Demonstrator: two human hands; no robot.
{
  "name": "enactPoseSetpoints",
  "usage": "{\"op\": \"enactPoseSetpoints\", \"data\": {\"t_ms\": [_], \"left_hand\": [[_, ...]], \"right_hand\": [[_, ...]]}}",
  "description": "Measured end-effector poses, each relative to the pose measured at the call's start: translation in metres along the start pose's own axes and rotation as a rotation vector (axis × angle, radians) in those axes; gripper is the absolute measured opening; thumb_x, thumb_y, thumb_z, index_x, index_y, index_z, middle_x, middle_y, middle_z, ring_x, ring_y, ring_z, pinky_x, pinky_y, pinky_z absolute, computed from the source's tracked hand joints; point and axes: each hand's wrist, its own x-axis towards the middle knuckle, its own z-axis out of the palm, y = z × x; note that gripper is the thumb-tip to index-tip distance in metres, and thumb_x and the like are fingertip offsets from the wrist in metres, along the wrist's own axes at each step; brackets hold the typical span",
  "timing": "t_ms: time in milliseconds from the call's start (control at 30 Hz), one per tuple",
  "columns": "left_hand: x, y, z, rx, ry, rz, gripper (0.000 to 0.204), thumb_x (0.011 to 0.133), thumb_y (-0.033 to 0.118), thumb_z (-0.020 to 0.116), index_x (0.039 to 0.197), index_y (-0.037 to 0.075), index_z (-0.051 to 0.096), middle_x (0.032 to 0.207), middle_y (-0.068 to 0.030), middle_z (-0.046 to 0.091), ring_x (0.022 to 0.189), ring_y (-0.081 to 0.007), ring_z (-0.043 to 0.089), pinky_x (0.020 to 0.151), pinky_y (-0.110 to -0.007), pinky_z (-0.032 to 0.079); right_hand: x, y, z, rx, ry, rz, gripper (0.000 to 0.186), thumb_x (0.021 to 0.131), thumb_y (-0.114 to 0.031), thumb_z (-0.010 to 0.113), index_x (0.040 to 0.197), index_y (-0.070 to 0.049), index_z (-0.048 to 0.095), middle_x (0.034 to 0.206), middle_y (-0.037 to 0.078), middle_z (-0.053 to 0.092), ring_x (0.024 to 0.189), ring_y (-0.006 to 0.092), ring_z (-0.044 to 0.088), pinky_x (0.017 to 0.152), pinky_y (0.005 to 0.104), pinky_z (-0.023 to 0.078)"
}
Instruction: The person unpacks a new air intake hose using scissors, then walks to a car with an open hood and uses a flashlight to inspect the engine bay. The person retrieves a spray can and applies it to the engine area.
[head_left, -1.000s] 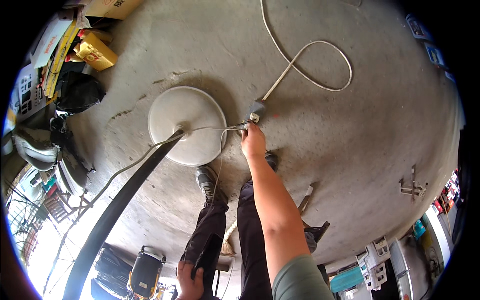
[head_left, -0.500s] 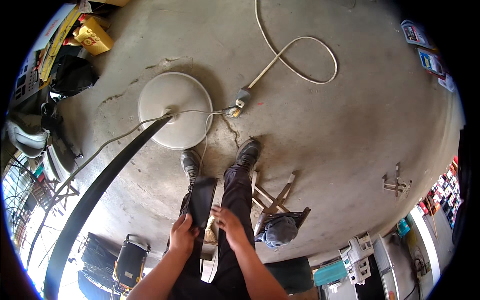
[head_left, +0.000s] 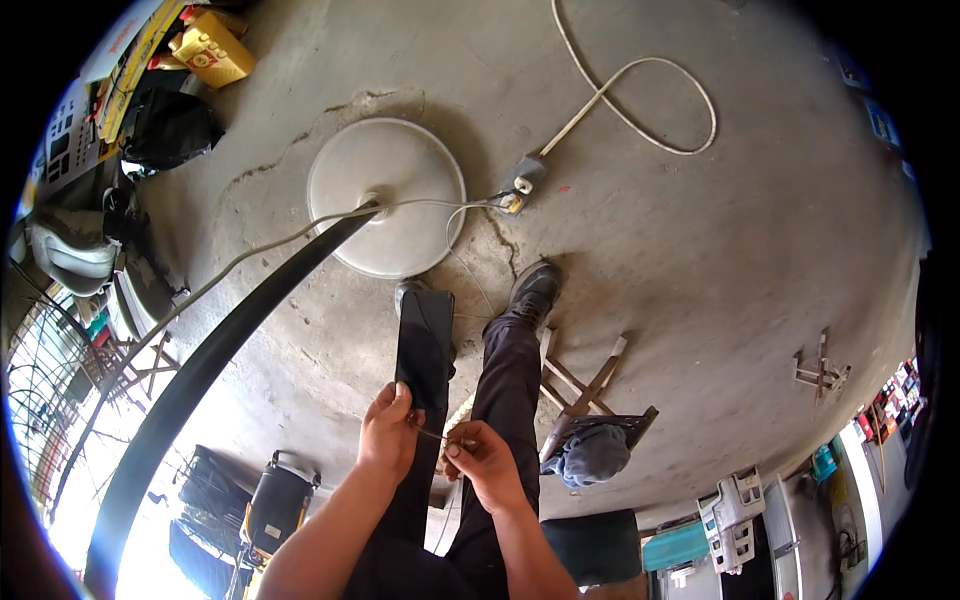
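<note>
My left hand (head_left: 388, 425) is closed round the lower end of a black phone (head_left: 425, 345), whose dark face is up. Beside it, my right hand (head_left: 484, 462) is closed in a pinch on a thin cord (head_left: 432, 434), and a short stretch of it shows between the two hands. Whether that cord reaches the phone is hidden by the fingers. Beyond the phone, a pale round pedestal base (head_left: 388, 235) stands on the floor with a dark curved pole (head_left: 270, 285) rising from it.
A power strip (head_left: 522, 187) with plugs and a white cable (head_left: 625, 68) lies on the concrete floor. A folding stool (head_left: 590, 380) with a grey cloth (head_left: 592, 455) stands at my right leg. A yellow jug (head_left: 212, 50) and a black bag (head_left: 170, 130) sit far left.
My right hand has gone from loosely spread fingers to a pinch on the thin cord, lower beside the left hand. The phone has shifted slightly up and right in view.
</note>
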Motion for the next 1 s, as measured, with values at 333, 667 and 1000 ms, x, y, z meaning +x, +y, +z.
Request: {"op": "enactPoseSetpoints", "data": {"t_ms": [333, 667, 1000], "left_hand": [[0.011, 0.016, 0.011, 0.019, 0.392, -0.220, 0.019, 0.110, 0.035, 0.066, 0.113, 0.017, 0.069, 0.105, 0.0000, 0.070, 0.092, -0.0158, 0.063, 0.089, -0.034, 0.048], [0.043, 0.035, 0.003, -0.147, 0.159, -0.184, 0.028, 0.109, 0.038, 0.067, 0.108, 0.010, 0.069, 0.100, -0.0057, 0.070, 0.090, -0.0180, 0.064, 0.085, -0.035, 0.053], [0.055, 0.035, 0.025, -0.117, 0.186, -0.202, 0.020, 0.110, 0.034, 0.067, 0.114, 0.015, 0.071, 0.105, -0.0005, 0.073, 0.107, -0.0153, 0.066, 0.096, -0.038, 0.048]], "right_hand": [[0.040, -0.019, 0.004, 0.196, 0.276, -0.391, 0.017, 0.111, -0.017, 0.066, 0.119, -0.002, 0.068, 0.097, 0.004, 0.065, 0.086, 0.0151, 0.063, 0.081, 0.0293, 0.052], [0.081, -0.030, 0.070, -0.830, 0.236, -0.349, 0.015, 0.102, -0.015, 0.073, 0.109, -0.002, 0.076, 0.091, 0.015, 0.074, 0.080, 0.0318, 0.073, 0.073, 0.0390, 0.055], [0.111, -0.033, 0.056, -0.639, 0.224, -0.193, 0.017, 0.105, -0.014, 0.068, 0.108, 0.000, 0.077, 0.085, 0.009, 0.074, 0.078, 0.0154, 0.069, 0.071, 0.0347, 0.053]]}}
